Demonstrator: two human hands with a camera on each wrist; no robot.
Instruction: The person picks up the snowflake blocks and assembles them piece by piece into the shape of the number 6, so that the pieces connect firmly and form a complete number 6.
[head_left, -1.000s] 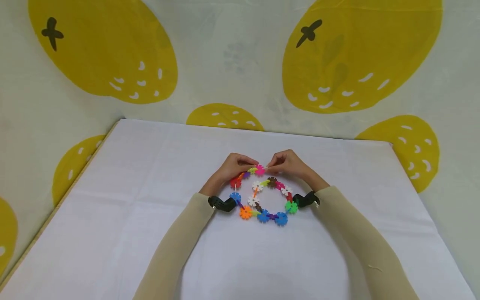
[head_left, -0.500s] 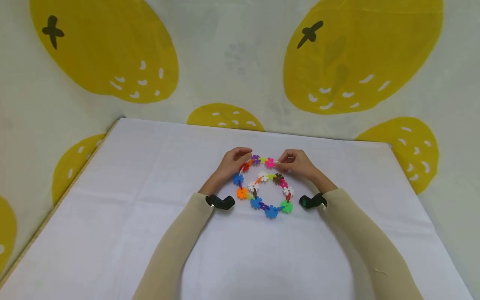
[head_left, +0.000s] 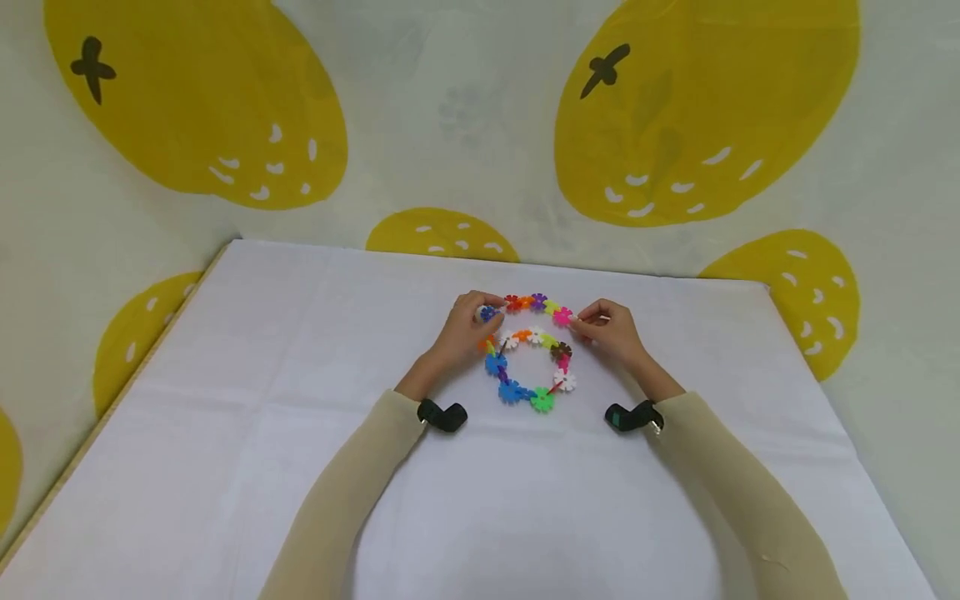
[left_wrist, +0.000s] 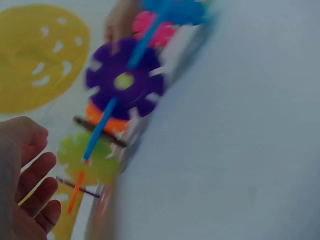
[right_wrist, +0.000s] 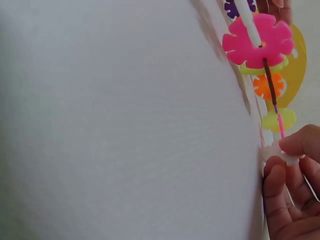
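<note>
A chain of colourful plastic snowflake discs, slotted edge to edge, curls into a spiral above the white table. My right hand pinches the white snowflake disc at the chain's end between thumb and fingers, beside a pink disc. On the other side, my left hand holds the chain near a blue disc, its thumb and fingers on either side. Between the hands the chain arches through red, orange, purple and yellow discs. Below hangs a closed-looking loop with a green disc lowest. The left wrist view is partly blurred.
A white cloth covers the table. Behind it hangs a pale curtain printed with large yellow fruit. Each wrist wears a black camera over a beige sleeve.
My hands have drawn apart, the right going rightward. The left has slid along the chain from the pink end past the red disc. The loop has turned and risen away from me.
</note>
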